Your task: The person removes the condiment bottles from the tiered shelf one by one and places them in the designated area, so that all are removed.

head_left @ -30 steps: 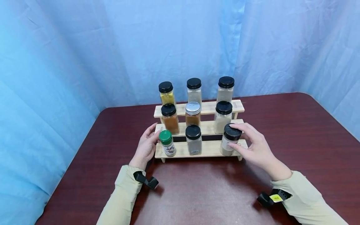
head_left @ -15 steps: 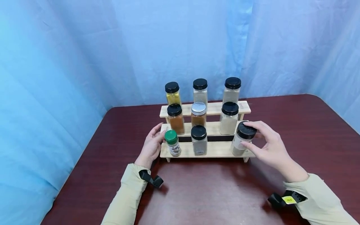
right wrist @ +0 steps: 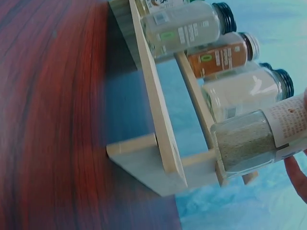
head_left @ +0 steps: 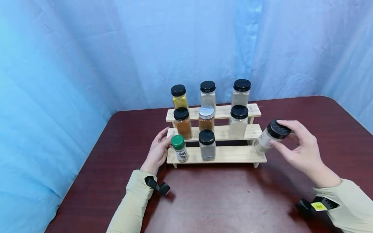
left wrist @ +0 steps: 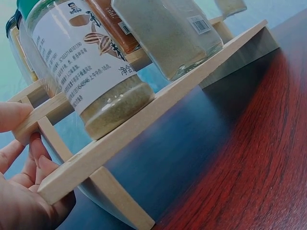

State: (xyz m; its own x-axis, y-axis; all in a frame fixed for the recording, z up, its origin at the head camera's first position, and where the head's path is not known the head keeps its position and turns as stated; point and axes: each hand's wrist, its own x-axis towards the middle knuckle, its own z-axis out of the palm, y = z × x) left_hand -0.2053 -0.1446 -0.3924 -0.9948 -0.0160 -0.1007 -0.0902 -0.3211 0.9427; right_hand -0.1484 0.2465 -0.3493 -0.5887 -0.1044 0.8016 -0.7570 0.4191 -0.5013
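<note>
My right hand (head_left: 304, 150) holds a spice jar (head_left: 265, 139) by its black lid and upper side, off the right end of the bottom step. The jar tilts, lid to the right; in the right wrist view, greyish powder (right wrist: 244, 148) shows through its glass. My left hand (head_left: 157, 150) grips the left end of a three-step wooden spice rack (head_left: 233, 155). In the left wrist view, its thumb (left wrist: 17, 116) lies on the middle step, with fingers curled below. Close by stands a green-capped spice jar (head_left: 181, 152) on the bottom step.
A black-lidded jar (head_left: 207, 150) stands mid bottom step. Behind it, the middle step carries an orange-brown jar (head_left: 183, 127), a silver-lidded jar (head_left: 206, 123) and a pale jar (head_left: 238, 127). Three black-lidded jars fill the top step. Blue curtains (head_left: 186, 48) surround the dark red table (head_left: 209, 197).
The right hand has lifted the black-lidded jar from the right end of the bottom step and carried it right, tilting it. The left hand stays on the rack; the head view has shifted slightly.
</note>
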